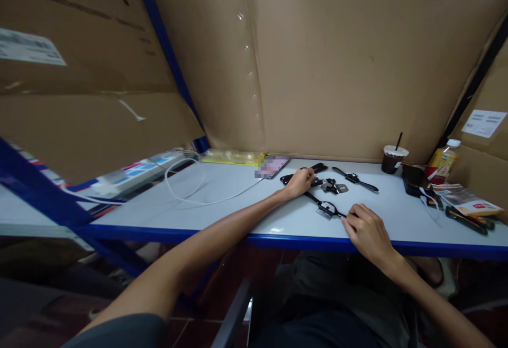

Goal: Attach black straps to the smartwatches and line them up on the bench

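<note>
My right hand (367, 234) pinches the near handle end of a black spokeshave (327, 208), which lies at a slant close to the table's front edge. A metal plate shows under its middle. Farther back, my left hand (300, 183) is closed over a pile of black spokeshave handles (318, 168); its fingertips are partly hidden among them. Just right of that hand lie a dark spokeshave body (330, 185) and a small metal plate (342, 188). Another spokeshave (355, 178) rests apart, behind and to the right.
A phone (273, 167) with a white cable (214, 203) lies at the back left beside yellow-edged clear packaging (234, 158). On the right stand an iced drink cup (392, 159), a bottle (444, 161), a black box (413, 179) and a snack packet (466, 199). Cardboard (317, 67) walls the back.
</note>
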`<state>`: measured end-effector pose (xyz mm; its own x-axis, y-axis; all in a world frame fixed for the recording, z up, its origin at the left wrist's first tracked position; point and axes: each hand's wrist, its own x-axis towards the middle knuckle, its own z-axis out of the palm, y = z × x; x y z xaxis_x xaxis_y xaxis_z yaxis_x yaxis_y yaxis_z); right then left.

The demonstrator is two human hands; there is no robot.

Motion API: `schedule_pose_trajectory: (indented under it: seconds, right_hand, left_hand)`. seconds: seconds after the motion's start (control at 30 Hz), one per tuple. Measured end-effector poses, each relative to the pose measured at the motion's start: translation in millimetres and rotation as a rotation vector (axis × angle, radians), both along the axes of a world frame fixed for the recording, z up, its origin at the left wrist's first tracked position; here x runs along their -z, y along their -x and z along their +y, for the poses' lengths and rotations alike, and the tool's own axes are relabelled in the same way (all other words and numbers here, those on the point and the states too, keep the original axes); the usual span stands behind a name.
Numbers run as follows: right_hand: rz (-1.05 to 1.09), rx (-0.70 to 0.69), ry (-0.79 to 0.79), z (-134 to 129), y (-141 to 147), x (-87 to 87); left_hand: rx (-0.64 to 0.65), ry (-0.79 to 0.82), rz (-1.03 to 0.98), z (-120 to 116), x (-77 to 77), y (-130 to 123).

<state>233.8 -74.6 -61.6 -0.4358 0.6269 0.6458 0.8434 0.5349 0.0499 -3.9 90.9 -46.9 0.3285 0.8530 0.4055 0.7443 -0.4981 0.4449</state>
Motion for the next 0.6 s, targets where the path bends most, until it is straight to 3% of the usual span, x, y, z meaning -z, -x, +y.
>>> schedule_pose_trajectory:
  seconds: [0.23,0.43,0.6]
  right_hand:
    - [-0.002,0.005,0.033,-0.6,0.2,-0.4]
    - [-0.001,0.008,0.026,-0.8,0.6,-1.7]
    - [-0.011,0.009,0.024,-1.6,1.0,-2.5]
  left_hand:
    - [0.056,0.026,-0.024,-2.8,0.5,-2.5]
    - [0.208,0.147,-0.282,-7.4,-1.4,-6.1]
    - [0.245,0.057,-0.311,-9.0,-3.0,-6.0]
